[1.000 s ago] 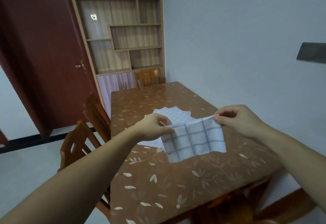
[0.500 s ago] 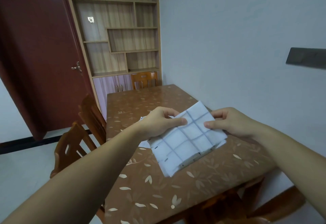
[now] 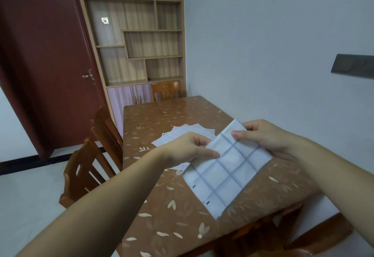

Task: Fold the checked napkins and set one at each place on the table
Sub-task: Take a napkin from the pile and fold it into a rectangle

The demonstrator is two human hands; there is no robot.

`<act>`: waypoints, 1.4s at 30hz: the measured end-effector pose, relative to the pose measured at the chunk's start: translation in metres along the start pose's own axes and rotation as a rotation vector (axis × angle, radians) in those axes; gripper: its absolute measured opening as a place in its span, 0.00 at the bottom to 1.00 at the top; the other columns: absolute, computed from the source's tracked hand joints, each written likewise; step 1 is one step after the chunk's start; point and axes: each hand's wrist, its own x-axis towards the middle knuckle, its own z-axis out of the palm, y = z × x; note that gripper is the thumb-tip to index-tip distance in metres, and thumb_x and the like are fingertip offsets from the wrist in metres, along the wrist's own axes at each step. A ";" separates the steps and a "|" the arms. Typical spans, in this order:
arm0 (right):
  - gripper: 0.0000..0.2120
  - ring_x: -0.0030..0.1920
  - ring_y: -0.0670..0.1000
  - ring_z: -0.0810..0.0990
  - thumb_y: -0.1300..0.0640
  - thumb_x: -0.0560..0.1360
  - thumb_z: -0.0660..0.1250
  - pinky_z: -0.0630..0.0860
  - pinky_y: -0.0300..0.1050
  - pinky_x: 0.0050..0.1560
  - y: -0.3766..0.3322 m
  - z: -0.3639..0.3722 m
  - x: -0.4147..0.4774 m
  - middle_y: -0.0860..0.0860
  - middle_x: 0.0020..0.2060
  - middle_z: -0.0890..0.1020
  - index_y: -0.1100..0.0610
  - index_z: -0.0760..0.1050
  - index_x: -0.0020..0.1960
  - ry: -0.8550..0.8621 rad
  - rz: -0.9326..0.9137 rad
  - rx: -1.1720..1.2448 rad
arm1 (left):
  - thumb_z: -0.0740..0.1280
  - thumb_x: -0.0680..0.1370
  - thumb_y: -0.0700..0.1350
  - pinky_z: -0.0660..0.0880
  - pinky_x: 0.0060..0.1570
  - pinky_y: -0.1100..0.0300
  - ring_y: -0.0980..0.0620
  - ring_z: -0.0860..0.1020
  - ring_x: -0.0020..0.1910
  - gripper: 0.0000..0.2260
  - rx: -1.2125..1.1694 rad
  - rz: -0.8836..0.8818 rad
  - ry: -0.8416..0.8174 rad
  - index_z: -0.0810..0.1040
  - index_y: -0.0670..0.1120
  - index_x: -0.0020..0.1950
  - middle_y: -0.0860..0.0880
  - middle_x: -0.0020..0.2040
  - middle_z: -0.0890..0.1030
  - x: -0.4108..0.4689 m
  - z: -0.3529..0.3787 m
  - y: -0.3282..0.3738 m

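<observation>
Blue-checked white cloth, the napkin [image 3: 226,176] is held low over the near table [image 3: 172,216], left hand [image 3: 188,147] pinching its left edge and right hand [image 3: 269,137] pinching the far corner, thumbs on top. To fold it well, I would line the edges up square, then lay it down and press the crease flat. A second ago it hung from its top edge; now it is tipped flat, cornerwise.

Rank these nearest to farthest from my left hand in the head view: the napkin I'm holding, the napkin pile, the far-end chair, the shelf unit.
1. Held napkin, pinched by the left hand.
2. Napkin pile, just behind on the table.
3. Far-end chair, beyond the table.
4. Shelf unit, behind that chair.
</observation>
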 end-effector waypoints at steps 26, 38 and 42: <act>0.09 0.37 0.49 0.81 0.58 0.78 0.66 0.79 0.40 0.36 -0.012 -0.007 -0.015 0.54 0.37 0.83 0.60 0.83 0.45 0.076 -0.193 -0.093 | 0.66 0.80 0.49 0.78 0.50 0.51 0.47 0.82 0.45 0.12 -0.349 0.184 0.361 0.83 0.41 0.51 0.43 0.48 0.84 0.005 0.019 0.024; 0.22 0.25 0.44 0.62 0.52 0.80 0.63 0.59 0.37 0.27 -0.026 -0.001 0.005 0.45 0.23 0.64 0.57 0.67 0.28 0.307 -0.368 -0.545 | 0.67 0.78 0.54 0.74 0.37 0.56 0.46 0.80 0.34 0.22 -0.022 0.242 0.466 0.79 0.34 0.40 0.41 0.36 0.82 0.006 0.025 0.018; 0.23 0.25 0.45 0.61 0.51 0.80 0.63 0.59 0.42 0.30 -0.023 -0.015 0.007 0.51 0.26 0.65 0.65 0.68 0.32 0.296 -0.312 -0.566 | 0.68 0.77 0.56 0.63 0.27 0.61 0.44 0.65 0.24 0.27 0.128 0.164 0.429 0.65 0.37 0.30 0.40 0.27 0.64 -0.002 0.020 0.003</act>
